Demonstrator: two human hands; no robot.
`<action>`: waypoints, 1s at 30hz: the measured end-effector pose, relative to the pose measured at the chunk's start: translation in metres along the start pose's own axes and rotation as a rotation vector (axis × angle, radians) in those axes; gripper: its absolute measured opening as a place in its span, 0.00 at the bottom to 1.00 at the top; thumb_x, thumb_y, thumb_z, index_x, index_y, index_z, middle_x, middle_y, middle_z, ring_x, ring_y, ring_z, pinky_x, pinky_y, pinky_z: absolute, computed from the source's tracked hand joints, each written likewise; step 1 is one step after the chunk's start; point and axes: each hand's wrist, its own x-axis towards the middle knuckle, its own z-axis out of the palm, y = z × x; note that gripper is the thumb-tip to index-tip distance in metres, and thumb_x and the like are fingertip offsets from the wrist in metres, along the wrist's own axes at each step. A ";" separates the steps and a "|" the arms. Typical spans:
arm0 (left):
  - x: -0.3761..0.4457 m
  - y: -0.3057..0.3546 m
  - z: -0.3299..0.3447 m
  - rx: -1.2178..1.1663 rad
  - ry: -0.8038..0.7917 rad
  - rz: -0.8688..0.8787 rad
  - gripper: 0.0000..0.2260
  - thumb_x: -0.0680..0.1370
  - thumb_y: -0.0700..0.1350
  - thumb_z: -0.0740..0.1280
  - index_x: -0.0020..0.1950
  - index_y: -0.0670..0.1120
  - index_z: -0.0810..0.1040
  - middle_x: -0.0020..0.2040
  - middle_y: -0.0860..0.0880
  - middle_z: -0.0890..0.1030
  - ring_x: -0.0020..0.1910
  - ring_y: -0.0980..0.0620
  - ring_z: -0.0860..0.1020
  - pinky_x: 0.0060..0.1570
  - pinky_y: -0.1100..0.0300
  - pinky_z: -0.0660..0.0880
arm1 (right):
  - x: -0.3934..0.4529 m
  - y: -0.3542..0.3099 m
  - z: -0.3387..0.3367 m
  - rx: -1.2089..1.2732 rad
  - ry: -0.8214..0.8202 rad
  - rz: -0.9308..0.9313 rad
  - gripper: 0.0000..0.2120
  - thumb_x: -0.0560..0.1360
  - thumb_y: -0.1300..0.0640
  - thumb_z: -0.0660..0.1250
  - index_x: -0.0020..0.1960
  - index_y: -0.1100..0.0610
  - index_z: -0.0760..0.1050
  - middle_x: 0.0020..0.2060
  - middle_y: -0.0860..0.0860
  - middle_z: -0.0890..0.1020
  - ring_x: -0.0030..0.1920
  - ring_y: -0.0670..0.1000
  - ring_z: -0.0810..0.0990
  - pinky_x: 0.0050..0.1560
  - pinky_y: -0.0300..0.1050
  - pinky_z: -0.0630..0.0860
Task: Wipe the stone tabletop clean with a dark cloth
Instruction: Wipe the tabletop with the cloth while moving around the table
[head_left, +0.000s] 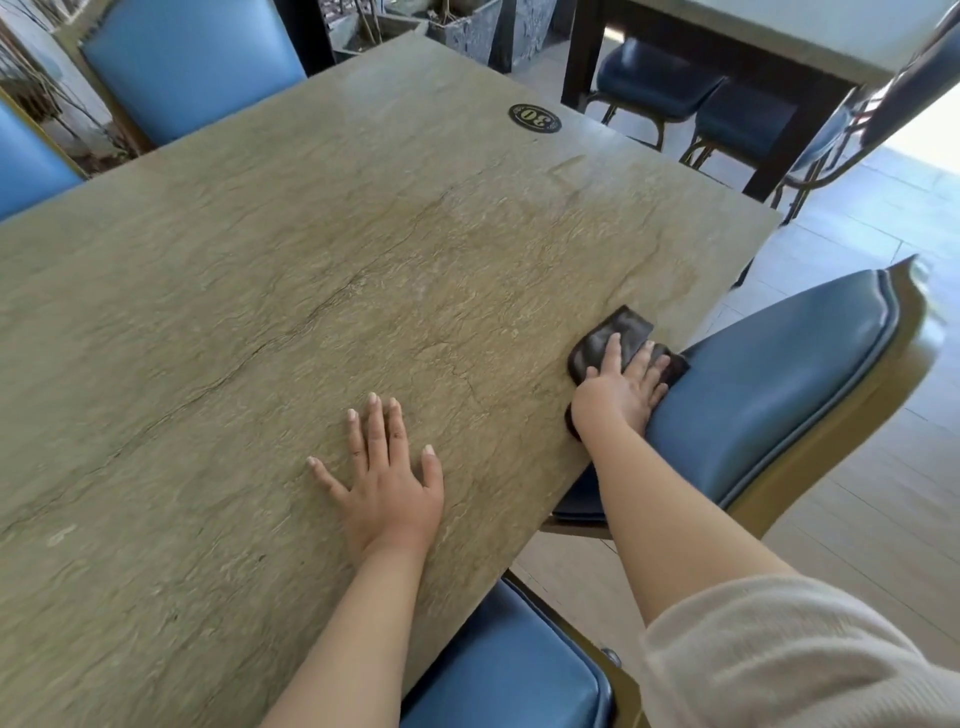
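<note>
Right grip (621, 387), fingers spread, presses flat on the dark cloth (618, 338) at the tabletop (311, 260) edge.

Cloth (621, 332) on tabletop (311, 260) right edge, beside chair (779, 374).

Right hand (621, 387) presses the dark cloth (618, 335) at the stone tabletop (311, 249) edge; left hand (387, 480) lies flat.

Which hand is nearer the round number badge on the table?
Right. The right hand presses the dark cloth at the table's right edge, below the number badge. The left hand lies flat nearer the person, further away.
</note>
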 end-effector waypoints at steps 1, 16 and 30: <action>0.000 0.000 0.000 0.004 -0.004 -0.002 0.31 0.76 0.60 0.35 0.79 0.53 0.38 0.79 0.55 0.37 0.78 0.52 0.36 0.71 0.31 0.38 | -0.011 0.002 0.003 -0.025 -0.028 -0.048 0.26 0.83 0.52 0.49 0.78 0.48 0.43 0.77 0.55 0.39 0.76 0.58 0.36 0.74 0.54 0.39; 0.001 -0.004 -0.010 -0.010 -0.091 0.006 0.28 0.82 0.58 0.41 0.78 0.51 0.36 0.78 0.54 0.34 0.77 0.53 0.34 0.70 0.33 0.34 | -0.153 0.055 -0.028 0.128 -0.408 -0.646 0.17 0.75 0.68 0.61 0.49 0.51 0.84 0.56 0.47 0.78 0.59 0.50 0.73 0.64 0.38 0.68; -0.027 -0.057 -0.022 -0.220 0.016 0.237 0.23 0.82 0.53 0.55 0.78 0.52 0.60 0.79 0.53 0.57 0.78 0.53 0.53 0.76 0.49 0.50 | -0.056 -0.020 0.003 0.439 -0.209 -0.573 0.19 0.82 0.57 0.55 0.72 0.50 0.68 0.75 0.48 0.62 0.77 0.49 0.50 0.76 0.48 0.51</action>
